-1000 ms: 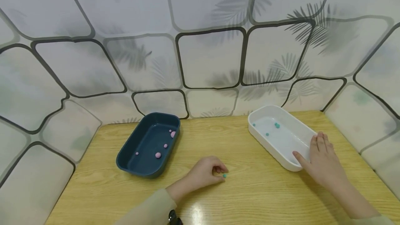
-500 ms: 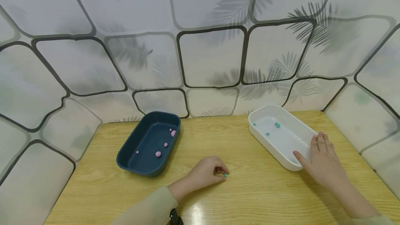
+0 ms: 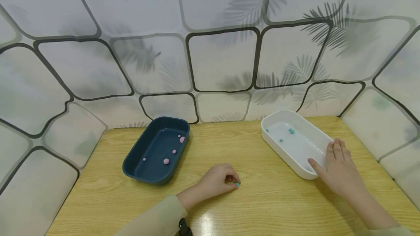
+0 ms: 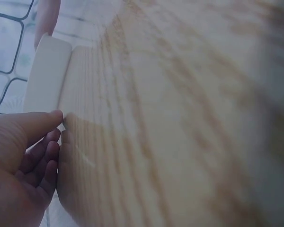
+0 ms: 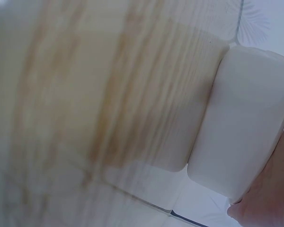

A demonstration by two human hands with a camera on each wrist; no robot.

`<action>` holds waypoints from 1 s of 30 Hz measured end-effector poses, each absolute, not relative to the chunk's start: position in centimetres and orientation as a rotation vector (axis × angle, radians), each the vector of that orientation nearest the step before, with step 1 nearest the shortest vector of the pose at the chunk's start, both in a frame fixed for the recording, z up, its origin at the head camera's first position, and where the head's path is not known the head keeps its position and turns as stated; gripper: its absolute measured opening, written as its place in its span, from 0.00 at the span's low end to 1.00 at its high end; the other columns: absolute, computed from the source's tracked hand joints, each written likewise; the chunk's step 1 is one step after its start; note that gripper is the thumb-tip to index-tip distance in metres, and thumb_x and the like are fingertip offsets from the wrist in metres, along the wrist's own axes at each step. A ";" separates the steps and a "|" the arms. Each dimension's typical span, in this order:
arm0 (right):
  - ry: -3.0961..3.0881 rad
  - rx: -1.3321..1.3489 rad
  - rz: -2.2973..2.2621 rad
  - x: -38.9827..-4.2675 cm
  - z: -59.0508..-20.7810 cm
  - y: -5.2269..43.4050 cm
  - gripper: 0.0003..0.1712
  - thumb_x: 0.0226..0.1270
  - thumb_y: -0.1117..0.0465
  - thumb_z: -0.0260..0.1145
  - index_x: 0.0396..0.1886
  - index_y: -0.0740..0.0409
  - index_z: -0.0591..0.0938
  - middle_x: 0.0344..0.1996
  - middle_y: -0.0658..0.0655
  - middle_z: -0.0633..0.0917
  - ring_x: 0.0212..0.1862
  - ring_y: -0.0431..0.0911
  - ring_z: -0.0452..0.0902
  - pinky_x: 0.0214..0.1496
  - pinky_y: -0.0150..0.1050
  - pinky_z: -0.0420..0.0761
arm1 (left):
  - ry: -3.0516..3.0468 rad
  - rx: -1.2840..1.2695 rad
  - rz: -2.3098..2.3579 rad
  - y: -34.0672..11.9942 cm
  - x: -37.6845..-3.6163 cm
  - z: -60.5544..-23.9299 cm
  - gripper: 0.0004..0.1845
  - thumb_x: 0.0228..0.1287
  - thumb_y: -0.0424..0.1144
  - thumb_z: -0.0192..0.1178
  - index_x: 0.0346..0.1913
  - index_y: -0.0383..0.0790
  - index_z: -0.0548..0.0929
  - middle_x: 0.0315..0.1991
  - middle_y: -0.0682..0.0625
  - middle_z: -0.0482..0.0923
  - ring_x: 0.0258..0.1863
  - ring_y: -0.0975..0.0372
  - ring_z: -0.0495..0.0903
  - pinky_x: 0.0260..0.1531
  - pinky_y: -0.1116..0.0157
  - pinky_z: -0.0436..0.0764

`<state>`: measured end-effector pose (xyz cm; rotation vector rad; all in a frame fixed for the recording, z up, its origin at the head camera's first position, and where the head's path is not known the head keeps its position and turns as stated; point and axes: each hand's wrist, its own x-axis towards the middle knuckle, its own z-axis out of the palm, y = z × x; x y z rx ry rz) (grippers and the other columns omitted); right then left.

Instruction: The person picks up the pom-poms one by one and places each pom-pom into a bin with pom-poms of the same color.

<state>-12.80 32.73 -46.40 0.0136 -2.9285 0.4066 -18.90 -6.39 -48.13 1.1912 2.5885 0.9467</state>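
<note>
Left hand [image 3: 214, 182] sits at about 6 o'clock on the wooden table [image 3: 262, 207], fingers curled in, fingertips pinching a tiny teal bead [image 3: 237, 184] right at the tabletop; whether the bead is lifted clear or touching the wood can't be told. In the left wrist view the fingers [image 4: 42, 158] curl under the thumb and the bead itself is hidden. Bead likely very light, hard, smooth and round, so it should roll and slip easily; best taken with a fingertip pinch across its middle, thumb against index, not much squeeze needed. Looks: small sphere, teal/turquoise, matte, same colour as the few beads [image 3: 290, 131] lying in the white tray [image 3: 296, 168] at 2 o'clock. Right hand [image 3: 339, 170] lies flat with fingers straight and together, resting on the white tray's near right rim, thumb along its outer wall, gripping nothing. Right wrist view shows only the tray's rounded white end [image 5: 248, 123] and blurred wood grain. Dark blue tray [image 3: 149, 177] at 10 o'clock holds several pink beads [image 3: 166, 161], different sizes. Teal bead is between the two trays, nearer the front edge, well apart from both. Patterned panel wall [image 3: 216, 61] behind at 12 o'clock.
</note>
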 end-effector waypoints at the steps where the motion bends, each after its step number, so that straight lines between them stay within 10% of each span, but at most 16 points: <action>1: -2.931 0.012 0.408 -12.8 -46.4 32.7 0.58 0.85 0.38 0.49 0.74 0.94 0.45 0.77 0.90 0.39 0.82 0.80 0.31 0.84 0.72 0.34 | 2.584 1.187 0.955 -6.4 -18.9 -48.1 0.02 0.65 0.34 0.76 0.36 0.44 0.92 0.32 0.54 0.86 0.31 0.75 0.75 0.35 0.80 0.77; 30: -2.921 0.014 0.387 -13.2 -46.3 32.9 0.58 0.85 0.37 0.50 0.74 0.94 0.47 0.77 0.91 0.42 0.81 0.81 0.34 0.84 0.73 0.38 | 2.549 1.044 1.161 -3.5 -20.4 -46.2 0.04 0.71 0.34 0.71 0.43 0.41 0.93 0.38 0.51 0.91 0.34 0.76 0.80 0.39 0.79 0.81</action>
